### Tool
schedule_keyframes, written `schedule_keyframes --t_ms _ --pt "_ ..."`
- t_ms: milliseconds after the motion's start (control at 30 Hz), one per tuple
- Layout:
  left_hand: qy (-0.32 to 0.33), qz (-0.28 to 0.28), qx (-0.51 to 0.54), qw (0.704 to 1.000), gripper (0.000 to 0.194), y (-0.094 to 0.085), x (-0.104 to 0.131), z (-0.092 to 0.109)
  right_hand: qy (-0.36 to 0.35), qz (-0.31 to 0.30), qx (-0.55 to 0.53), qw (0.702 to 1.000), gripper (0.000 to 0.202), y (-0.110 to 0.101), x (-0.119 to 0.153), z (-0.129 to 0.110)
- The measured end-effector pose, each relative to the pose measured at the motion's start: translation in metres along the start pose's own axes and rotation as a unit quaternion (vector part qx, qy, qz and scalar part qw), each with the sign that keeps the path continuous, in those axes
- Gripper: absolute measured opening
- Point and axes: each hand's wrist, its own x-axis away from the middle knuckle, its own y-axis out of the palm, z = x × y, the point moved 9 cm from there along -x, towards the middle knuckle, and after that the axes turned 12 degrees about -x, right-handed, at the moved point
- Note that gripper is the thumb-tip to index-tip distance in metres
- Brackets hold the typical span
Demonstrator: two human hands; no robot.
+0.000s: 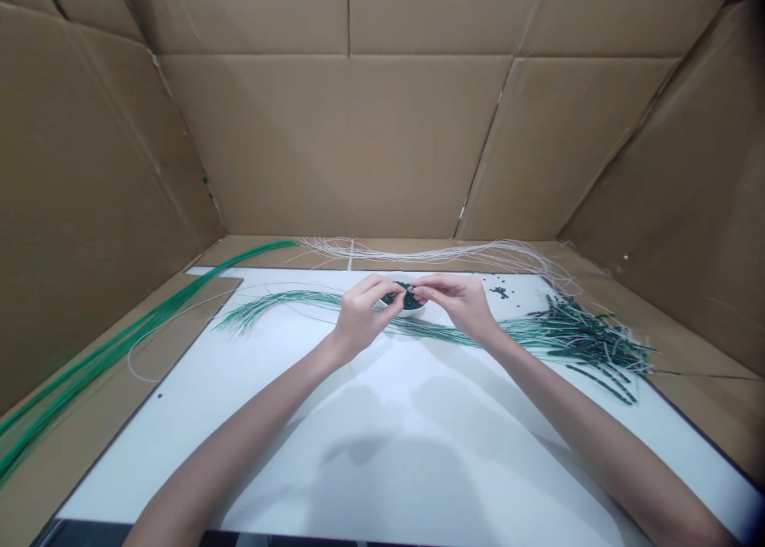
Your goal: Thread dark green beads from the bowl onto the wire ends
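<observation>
White board [280, 479] was brightly lit from above; soft shadows overlapped across near half. Cardboard walls [328, 140] appeared dimmer; right corners darkened. Beads [411, 301] blurred together.

Slim forearms [254, 415], bare wrists [335, 348], seemingly bare to the view's edge

Two hands [362, 312] [464, 301], one bowl [412, 313] and one board [388, 407] show.
</observation>
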Motion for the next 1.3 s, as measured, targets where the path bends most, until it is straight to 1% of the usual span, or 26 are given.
schedule_keyframes --t_ms 133,267,433,800,1000,1200,1300 --pt "-0.01 0.0 0.001 1.0 0.007 -0.001 -0.001 -0.001 0.003 -0.012 0.01 1.0 0.018 0.002 -0.001 0.001" --pt "-0.017 -0.001 0.0 1.0 0.007 -0.002 -0.001 -0.001 0.014 -0.017 -0.003 1.0 0.021 0.003 -0.001 0.005" --pt "-0.007 -0.001 0.002 1.0 0.007 -0.003 -0.001 0.001 0.015 -0.022 -0.025 0.999 0.02 0.003 -0.001 0.006" --pt "-0.004 -0.01 0.009 1.0 0.008 -0.002 -0.001 0.002 0.002 -0.016 -0.018 1.0 0.021 0.003 -0.001 0.004" --pt "-0.038 -0.035 0.012 0.999 0.009 0.004 0.0 -0.003 -0.017 -0.028 0.0 0.999 0.014 0.007 0.001 -0.004" --pt "-0.081 -0.052 0.017 0.995 0.009 0.008 0.001 -0.01 0.001 -0.011 -0.008 1.0 0.018 0.006 0.0 -0.002" --pt "-0.093 -0.052 0.017 0.994 0.009 0.009 0.002 -0.013 -0.004 -0.025 0.015 1.0 0.018 0.007 0.0 -0.001"
